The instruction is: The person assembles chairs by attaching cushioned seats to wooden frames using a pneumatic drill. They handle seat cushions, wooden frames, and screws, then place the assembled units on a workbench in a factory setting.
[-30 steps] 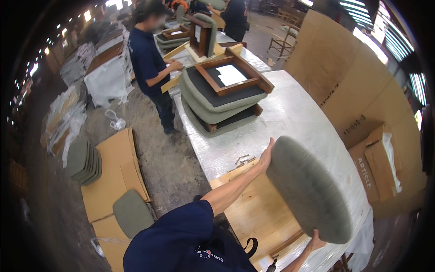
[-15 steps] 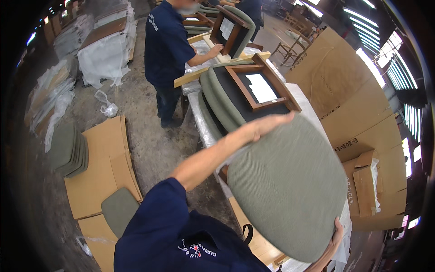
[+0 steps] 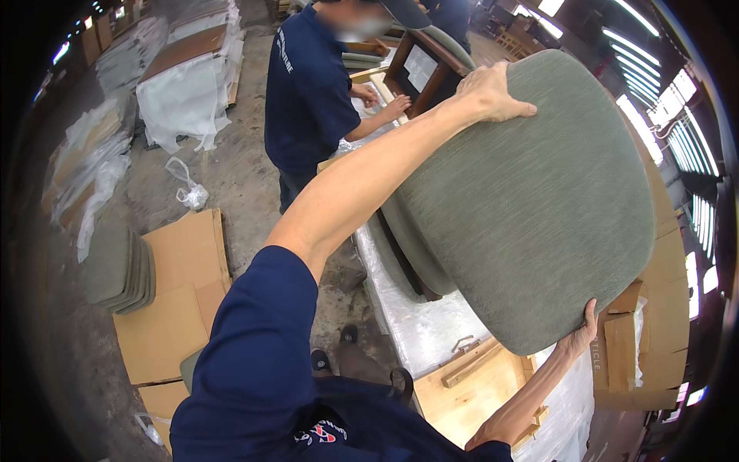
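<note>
My left fingers (image 3: 491, 83) grip green padded seat (image 3: 546, 208) at upper-left edge, thumb (image 3: 523, 109) spread over face; right fingers (image 3: 583, 329) clasp lower edge. I hold seat tilted above worktop (image 3: 431, 331), hiding part of right edge.

Looks down and forward from the wearer's head, close to the green cushion (image 3: 539, 208); spans, fisheye-wide, floor (image 3: 246, 154) left of the cushion, cardboard (image 3: 668, 308) right of it and a co-worker (image 3: 308, 100) beyond it, bending straight edges outward.
</note>
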A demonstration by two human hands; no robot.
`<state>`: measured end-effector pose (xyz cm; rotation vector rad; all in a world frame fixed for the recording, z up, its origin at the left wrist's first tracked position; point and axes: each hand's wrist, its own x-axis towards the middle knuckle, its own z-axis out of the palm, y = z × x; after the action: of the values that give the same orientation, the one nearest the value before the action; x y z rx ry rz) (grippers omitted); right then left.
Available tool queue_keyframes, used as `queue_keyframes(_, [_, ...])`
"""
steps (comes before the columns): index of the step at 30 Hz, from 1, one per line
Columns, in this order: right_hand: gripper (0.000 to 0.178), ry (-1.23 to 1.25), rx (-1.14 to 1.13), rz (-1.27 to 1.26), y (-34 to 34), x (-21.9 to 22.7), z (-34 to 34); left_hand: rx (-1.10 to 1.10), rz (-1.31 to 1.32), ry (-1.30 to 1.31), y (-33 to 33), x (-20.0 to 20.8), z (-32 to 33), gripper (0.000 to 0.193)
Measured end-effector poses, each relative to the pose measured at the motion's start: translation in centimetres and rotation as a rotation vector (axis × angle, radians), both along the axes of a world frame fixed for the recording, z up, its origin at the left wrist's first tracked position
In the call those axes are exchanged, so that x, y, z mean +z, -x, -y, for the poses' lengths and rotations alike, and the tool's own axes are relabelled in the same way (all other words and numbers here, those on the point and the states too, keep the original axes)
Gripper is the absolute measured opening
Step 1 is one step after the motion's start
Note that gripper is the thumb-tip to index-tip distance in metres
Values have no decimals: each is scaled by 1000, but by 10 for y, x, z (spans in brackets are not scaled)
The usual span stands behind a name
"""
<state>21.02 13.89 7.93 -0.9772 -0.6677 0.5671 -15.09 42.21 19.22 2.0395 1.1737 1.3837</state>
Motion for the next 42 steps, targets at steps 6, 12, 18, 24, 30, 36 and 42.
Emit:
queue_keyframes(6, [55,96,101,-112,-3,-57,-80,37,-187,84,-9,-48,-96,85])
queue_keyframes(12, [54,205,136,-275,-10,-111,-162,-51,-341,261,-37,-88,-194,92])
queue_keyframes(18, [49,290,144,-442,-29,-146,-192,-143,-289,76,-46,-154,-248,88])
queue_keyframes(24, [65,509,37,-208,-32,-172,-164,-197,274,256,28,-200,-136,44])
queue_keyframes(30, [94,660,-177,-274,-31,-172,-156,515,411,628,195,-478,93,44])
queue_keyframes(36, [61,388,-560,871,52,-36,-215,797,-256,2071,288,-635,627,51])
queue_keyframes(42, [41,40,-76,1444,325,14,-278,1178,6,2089,315,-634,781,70])
